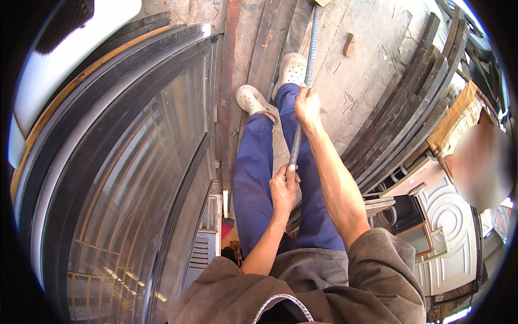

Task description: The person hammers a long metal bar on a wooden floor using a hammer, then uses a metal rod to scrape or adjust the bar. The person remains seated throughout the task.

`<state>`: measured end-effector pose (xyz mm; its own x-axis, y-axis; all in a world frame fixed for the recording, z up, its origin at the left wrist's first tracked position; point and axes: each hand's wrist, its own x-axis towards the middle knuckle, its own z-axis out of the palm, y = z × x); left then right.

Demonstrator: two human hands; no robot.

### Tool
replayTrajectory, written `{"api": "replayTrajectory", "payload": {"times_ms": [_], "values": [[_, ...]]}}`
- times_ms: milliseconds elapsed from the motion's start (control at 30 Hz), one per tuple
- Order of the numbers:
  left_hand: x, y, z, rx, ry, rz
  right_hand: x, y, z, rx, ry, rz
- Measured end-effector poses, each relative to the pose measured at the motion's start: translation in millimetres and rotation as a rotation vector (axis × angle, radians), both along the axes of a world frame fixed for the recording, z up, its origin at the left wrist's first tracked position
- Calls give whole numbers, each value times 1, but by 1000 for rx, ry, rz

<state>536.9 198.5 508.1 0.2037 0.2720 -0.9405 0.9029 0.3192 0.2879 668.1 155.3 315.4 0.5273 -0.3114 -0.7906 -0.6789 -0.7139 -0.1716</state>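
Observation:
A long grey rod [313, 51] with a ribbed or spiral surface runs from in front of my body out past my feet. My left hand [284, 190] is closed round its near end, with the thumb laid along it. Farther up, my right hand [308, 107] wraps round the same rod, its arm stretched out. At the far end, a pale yellow piece [322, 2] shows only in part at the upper edge, so I cannot tell its kind. The rod passes beside my right shoe [292, 67].
Dark-framed glass panels [145, 156] lean close on my left. Long dark planks [231, 65] lie on the floor by my feet. Stacked timber [399, 113] lines the right, with a carved white door panel [448, 227] nearer me. A small wood block [349, 45] lies ahead.

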Motion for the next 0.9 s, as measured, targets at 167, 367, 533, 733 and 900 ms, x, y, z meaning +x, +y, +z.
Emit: {"api": "replayTrajectory", "payload": {"times_ms": [167,367,533,733,900], "values": [[-6,-19,45,-48,75,49,-20,-10,55,11,23,57],[-24,-18,46,-12,38,-5,-29,-6,57,51,49,69],[-1,-1,5,151,35,-67,6,17,28,33,63,-90],[-38,0,-42,262,-5,-189,-12,23,0,3,-11,-21],[-98,8,-138,180,114,-360,-55,24,-68,57,190,-101]]}}
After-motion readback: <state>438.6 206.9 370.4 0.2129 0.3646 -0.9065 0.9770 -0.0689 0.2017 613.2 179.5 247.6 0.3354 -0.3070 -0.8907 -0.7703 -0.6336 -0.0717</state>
